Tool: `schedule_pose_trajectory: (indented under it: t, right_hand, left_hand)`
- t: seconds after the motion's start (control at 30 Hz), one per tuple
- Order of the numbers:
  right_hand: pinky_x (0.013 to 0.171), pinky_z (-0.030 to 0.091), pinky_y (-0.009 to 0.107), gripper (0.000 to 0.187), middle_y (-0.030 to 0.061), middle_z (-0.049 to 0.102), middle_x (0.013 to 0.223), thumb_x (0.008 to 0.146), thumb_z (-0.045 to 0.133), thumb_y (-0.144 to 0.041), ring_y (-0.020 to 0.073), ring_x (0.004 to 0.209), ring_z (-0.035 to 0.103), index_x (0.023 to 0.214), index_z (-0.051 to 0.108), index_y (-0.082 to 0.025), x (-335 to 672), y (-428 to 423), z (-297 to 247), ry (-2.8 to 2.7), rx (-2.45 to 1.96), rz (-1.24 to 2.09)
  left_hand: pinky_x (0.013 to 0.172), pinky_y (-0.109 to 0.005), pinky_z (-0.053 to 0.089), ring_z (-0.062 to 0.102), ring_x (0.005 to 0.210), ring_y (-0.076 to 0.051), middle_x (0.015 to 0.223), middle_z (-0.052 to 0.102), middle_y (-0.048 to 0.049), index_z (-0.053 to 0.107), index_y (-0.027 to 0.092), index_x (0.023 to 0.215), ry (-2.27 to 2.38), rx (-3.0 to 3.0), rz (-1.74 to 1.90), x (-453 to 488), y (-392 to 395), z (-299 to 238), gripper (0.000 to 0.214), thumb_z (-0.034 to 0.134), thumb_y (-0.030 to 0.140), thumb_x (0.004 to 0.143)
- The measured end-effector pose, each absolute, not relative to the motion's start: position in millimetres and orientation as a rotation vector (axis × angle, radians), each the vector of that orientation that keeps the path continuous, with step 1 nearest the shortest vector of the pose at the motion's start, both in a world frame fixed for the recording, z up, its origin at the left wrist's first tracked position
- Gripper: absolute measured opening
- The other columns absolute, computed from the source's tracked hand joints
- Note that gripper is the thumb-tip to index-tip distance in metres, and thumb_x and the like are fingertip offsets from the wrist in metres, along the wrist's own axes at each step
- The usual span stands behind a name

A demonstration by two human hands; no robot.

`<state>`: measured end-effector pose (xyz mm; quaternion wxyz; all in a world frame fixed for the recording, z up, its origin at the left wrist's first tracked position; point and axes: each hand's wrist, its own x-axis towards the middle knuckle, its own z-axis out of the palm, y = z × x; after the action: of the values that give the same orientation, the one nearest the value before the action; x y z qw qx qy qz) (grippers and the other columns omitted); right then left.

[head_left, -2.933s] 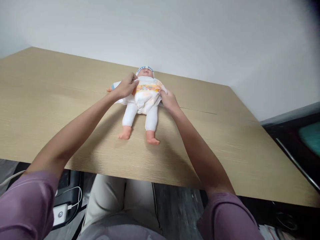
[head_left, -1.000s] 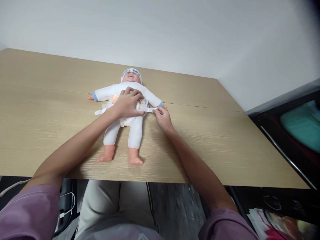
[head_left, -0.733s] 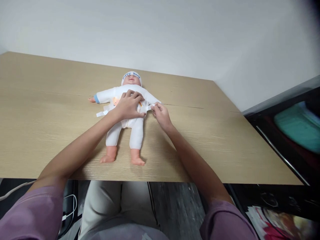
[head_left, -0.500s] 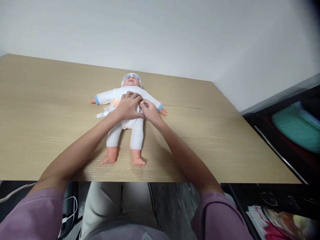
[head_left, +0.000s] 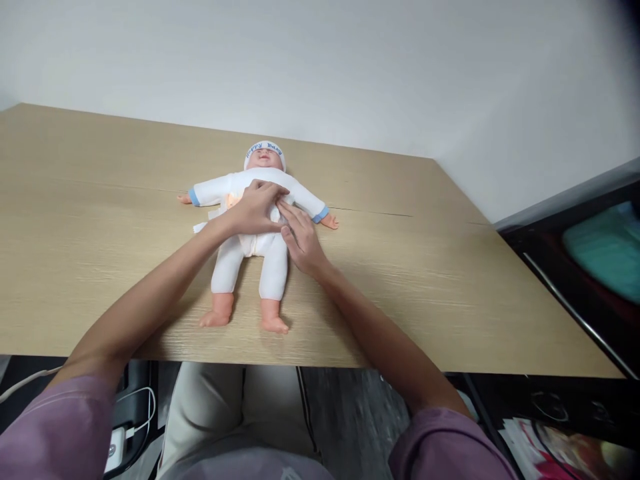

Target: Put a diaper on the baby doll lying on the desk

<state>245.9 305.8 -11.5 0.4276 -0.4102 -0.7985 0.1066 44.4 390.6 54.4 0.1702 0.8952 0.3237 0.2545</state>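
Closely set over the front of the diaper (head_left: 250, 245), with the left hand (head_left: 254, 212) arched across it, fingers bent and thumb spread wide. Gripping nothing visible there; cannot tell whether a fold is caught under the fingertips. Just beside, with the right hand (head_left: 303, 240) at the diaper's side, fingers stretched and nearly together, thumb a little apart, likewise without a visible grip. Too close at the thumbs to tell touching from apart. Poking out past the left wrist, two pale tabs (head_left: 214, 214). Underneath, wearing the diaper at the hips and lying face up, a doll (head_left: 260, 175) in white with blue cuffs (head_left: 321, 213), arms flung out, lettered headband (head_left: 265, 147) toward the wall (head_left: 300, 67). Pointing back toward the near edge, two feet (head_left: 274, 318), with only a narrow strip of table (head_left: 425, 287) before the drop. Far more room sideways: broad wood grain left and right, crossed by a thin seam (head_left: 373, 211). Beyond the slanting right edge, dark furniture with a green item (head_left: 605, 250). Below the near edge, pale trousers (head_left: 205, 410), a white device (head_left: 116, 448) on a cable at left, and printed papers (head_left: 525, 440) at lower right.
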Motion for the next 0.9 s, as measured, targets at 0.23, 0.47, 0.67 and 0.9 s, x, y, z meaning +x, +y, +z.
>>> schedule_pose_trajectory:
  t: [0.23,0.47,0.67,0.9]
  right_hand:
    - [0.141,0.037,0.061,0.063,0.0085,0.053,0.18,0.121,0.033,-0.055,0.0312,0.168,0.048,0.177,0.049,-0.029,250.4,309.0,-15.2,-2.002,-1.001,0.268]
    - [0.138,0.04,0.062,0.06,0.0119,0.058,0.176,0.121,0.037,-0.052,0.0322,0.165,0.053,0.173,0.053,-0.026,248.8,307.3,-15.2,-1.988,-1.021,0.214]
    - [0.131,0.045,0.064,0.051,0.0151,0.065,0.166,0.117,0.05,-0.046,0.0361,0.155,0.06,0.162,0.061,-0.026,236.8,293.0,11.7,-1.937,-1.04,0.05]
    - [0.109,0.05,0.053,0.028,0.0101,0.072,0.117,0.113,0.059,-0.042,0.0316,0.113,0.067,0.126,0.079,-0.027,185.1,317.6,63.0,-2.174,-1.094,0.01]
  left_hand:
    - [0.104,-0.045,0.055,0.069,0.122,-0.031,0.137,0.074,-0.0136,0.068,0.021,0.13,1.163,2.172,1.008,-30.7,398.1,47.1,0.056,0.074,0.066,0.097]
    - [0.06,-0.03,0.033,0.047,0.064,-0.015,0.075,0.052,0.0008,0.061,0.023,0.088,1.062,1.715,0.741,-69.3,406.5,21.4,0.053,0.079,0.072,0.091]
    - [0.077,-0.036,0.047,0.057,0.079,-0.021,0.09,0.067,-0.0046,0.061,0.023,0.098,1.397,1.997,1.055,-72.4,396.6,10.7,0.038,0.066,0.06,0.105]
    - [0.103,-0.054,0.052,0.066,0.113,-0.041,0.109,0.073,-0.0191,0.066,0.019,0.105,1.702,2.366,0.637,-101.8,370.9,-0.1,0.038,0.069,0.057,0.101]
